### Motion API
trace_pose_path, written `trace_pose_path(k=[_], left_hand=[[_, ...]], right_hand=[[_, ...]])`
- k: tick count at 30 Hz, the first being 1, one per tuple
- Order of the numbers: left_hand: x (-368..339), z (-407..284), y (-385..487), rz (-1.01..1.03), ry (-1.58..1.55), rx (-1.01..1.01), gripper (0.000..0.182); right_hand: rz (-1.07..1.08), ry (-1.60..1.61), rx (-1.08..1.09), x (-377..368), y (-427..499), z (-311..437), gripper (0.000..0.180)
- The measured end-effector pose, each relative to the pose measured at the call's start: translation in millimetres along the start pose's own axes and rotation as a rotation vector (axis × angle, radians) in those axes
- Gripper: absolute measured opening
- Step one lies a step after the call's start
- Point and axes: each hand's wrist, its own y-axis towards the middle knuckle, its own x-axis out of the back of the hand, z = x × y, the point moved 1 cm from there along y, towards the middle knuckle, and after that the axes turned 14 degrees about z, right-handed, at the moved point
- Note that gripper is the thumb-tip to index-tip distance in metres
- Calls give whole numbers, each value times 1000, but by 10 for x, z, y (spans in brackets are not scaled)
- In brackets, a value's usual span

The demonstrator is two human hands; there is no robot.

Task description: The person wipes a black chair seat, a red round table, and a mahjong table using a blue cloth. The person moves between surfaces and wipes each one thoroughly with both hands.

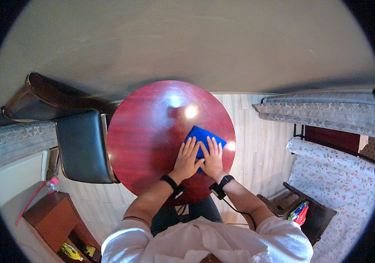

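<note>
A blue folded cloth lies flat on the right half of a round, glossy red wooden table. Both palms face down on it. My left hand covers the cloth's left side, fingers pointing away from me. Beside it, my right hand rests on the right side, its fingers slightly spread. The two hands meet near the thumbs, and neither has its fingers wrapped around the cloth. Much of the cloth's near part is hidden under them. Each wrist wears a black strap with a small device.
Left of the table stands a black padded chair. A brown wooden cabinet is at lower left. To the right are a dark wooden chair holding colourful packets and a bed with a floral sheet. A plain wall rises behind the table.
</note>
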Motion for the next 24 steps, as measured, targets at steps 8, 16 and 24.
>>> trace_pose_path(k=[8,16,24], left_hand=[[14,11,323,-173,61,79,71],[-214,-370,643,-84,23,67,69],[-722,-533,-374,101,35,61,71]], right_hand=[[-58,-5,206,329,405,-239,67],[-98,-21,44,265,79,-652,68],[37,54,22,-360,-898,-297,67]])
